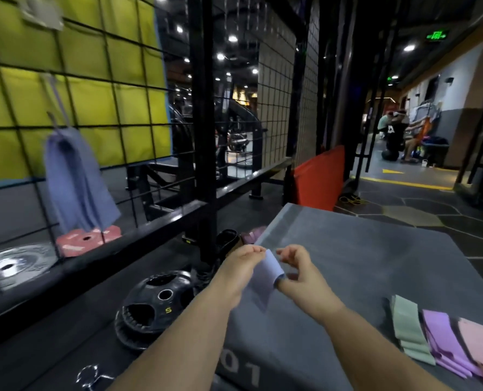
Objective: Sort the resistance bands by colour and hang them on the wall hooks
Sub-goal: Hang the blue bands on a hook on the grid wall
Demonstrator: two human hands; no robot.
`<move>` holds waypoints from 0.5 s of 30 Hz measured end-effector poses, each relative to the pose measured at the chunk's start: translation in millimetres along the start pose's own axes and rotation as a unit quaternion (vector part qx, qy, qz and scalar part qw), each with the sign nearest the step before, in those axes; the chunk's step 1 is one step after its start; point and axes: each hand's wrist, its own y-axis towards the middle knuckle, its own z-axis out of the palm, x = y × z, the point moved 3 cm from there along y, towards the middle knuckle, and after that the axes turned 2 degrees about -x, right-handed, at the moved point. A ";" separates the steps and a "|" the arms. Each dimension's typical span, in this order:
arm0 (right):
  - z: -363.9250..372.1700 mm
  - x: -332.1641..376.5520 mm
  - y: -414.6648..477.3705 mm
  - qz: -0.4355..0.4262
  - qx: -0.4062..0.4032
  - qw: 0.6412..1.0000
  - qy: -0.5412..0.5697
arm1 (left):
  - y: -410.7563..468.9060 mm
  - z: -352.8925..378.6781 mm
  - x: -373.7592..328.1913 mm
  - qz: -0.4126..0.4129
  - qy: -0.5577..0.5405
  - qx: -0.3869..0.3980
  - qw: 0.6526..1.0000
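We see our left hand (241,268) pinch the top of a pale blue band (260,285), and our right hand (301,275) curls round its other side (a bit blurry). The band is held over the grey pad (361,244), where a green band (406,325), purple band (443,338) and pink band (480,348) lie; more blue bands (74,176) hang on the wire wall (139,126).

Lavender band (265,280), green band (409,328), purple band (443,337), pink band (480,345), yellow pad (93,88).
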 end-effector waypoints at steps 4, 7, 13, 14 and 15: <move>22.4 34.5 12.4 -0.032 0.091 0.995 0.028 | -8.4 -33.9 -15.1 0.021 -0.011 0.038 0.999; 38.2 53.1 19.4 -0.048 0.128 0.989 0.063 | -16.6 -57.0 -26.5 0.028 0.008 0.032 0.999; 65.4 88.9 32.3 -0.068 0.125 0.988 0.060 | -34.4 -98.6 -44.9 0.063 0.015 0.000 0.998; 69.9 95.5 34.2 -0.077 0.119 0.988 0.055 | -38.8 -103.8 -49.5 0.067 0.012 0.001 0.998; 74.0 101.7 36.2 -0.085 0.112 0.989 0.050 | -42.0 -109.4 -52.6 0.072 0.021 0.005 0.997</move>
